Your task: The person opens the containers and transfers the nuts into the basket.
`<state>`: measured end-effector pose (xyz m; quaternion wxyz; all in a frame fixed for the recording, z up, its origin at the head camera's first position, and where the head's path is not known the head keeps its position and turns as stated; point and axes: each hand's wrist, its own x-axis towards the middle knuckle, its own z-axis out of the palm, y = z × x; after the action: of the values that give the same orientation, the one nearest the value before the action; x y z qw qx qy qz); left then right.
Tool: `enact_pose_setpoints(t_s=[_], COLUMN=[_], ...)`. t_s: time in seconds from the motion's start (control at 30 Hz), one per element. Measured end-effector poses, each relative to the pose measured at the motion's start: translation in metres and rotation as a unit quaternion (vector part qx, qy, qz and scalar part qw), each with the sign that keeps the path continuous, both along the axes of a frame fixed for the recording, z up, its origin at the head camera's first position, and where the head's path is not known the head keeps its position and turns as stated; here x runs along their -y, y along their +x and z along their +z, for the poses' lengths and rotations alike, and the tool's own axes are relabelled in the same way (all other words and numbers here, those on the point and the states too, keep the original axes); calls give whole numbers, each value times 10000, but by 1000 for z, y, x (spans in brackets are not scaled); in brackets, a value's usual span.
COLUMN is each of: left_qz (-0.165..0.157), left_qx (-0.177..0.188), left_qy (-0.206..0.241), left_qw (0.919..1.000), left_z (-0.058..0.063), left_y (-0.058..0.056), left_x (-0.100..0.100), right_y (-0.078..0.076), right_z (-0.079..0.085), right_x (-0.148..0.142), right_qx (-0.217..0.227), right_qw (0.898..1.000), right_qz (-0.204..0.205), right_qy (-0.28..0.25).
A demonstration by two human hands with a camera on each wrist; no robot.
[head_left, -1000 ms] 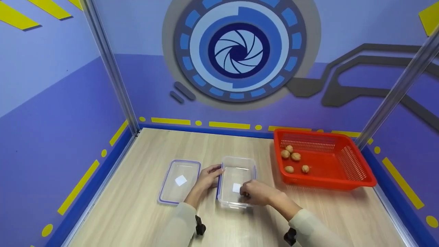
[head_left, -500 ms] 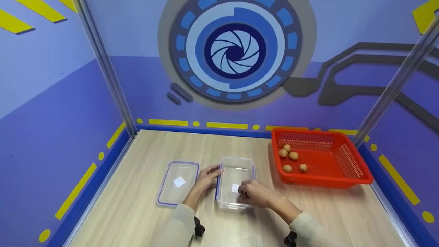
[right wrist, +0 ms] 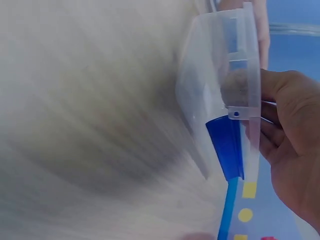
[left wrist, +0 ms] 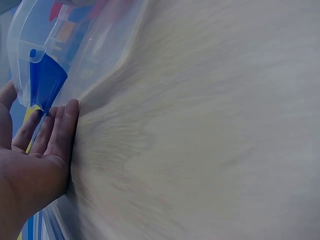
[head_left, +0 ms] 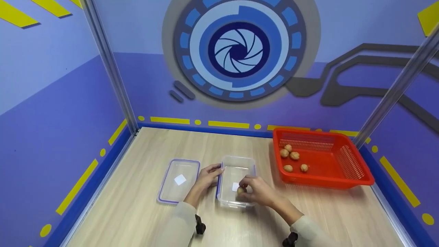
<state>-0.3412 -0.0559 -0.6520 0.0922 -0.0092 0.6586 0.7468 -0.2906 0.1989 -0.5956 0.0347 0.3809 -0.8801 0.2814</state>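
Note:
In the head view, a clear plastic food container (head_left: 228,175) with blue side latches stands uncovered at mid-table, a white label (head_left: 235,187) in it. My left hand (head_left: 206,179) holds its left wall, thumb over the rim and fingers outside. Beside the blue latch (left wrist: 46,82), the left wrist view shows those fingers nearly straight. Inside the container, my right hand (head_left: 257,189) holds a walnut (head_left: 241,190) between thumb and fingers, low near the label. Through the clear wall in the right wrist view, the walnut (right wrist: 235,89) looks blurred.
The container's clear lid (head_left: 173,190), edged in blue and labelled, lies flat left of my left hand. At the back right stands a red basket (head_left: 322,183) with several walnuts (head_left: 294,155) along its left side. Patterned panels (head_left: 192,109) wall the table in.
My right hand's fingers have spread a little and risen, so the walnut between them now shows. The left hand keeps its place on the container.

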Motion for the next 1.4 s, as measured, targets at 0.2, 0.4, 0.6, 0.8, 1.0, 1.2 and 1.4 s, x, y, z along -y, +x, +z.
enact_pose_setpoints(t_s=[0.2,0.4,0.6,0.8,1.0,1.2,1.4], left_qz=[-48,-11,-38,-42,-29,-31,39], left_qx=[192,145,165,175,136,124,101], left_qy=[303,209,114,-13,74,77,138], left_qw=[9993,9997,9998,9998,9999,9999,9998], left_z=[1,0,-4,-4,-1,1,1], left_y=[4,6,8,9,5,4,2], left_x=[4,4,2,4,6,5,2], right_y=[-7,-18,-24,-33,-51,-62,-72], right_z=[19,42,55,60,60,47,33], right_x=[-9,-31,-59,-87,-111,-135,-148], right_qx=[240,173,71,229,498,342,207], right_qw=[9961,9864,9711,9494,9267,9194,9177], right_qz=[-365,-866,-1436,-1950,-2360,-2941,-3343], right_qy=[-772,-1388,-1905,-2453,-2882,-2589,-2134])
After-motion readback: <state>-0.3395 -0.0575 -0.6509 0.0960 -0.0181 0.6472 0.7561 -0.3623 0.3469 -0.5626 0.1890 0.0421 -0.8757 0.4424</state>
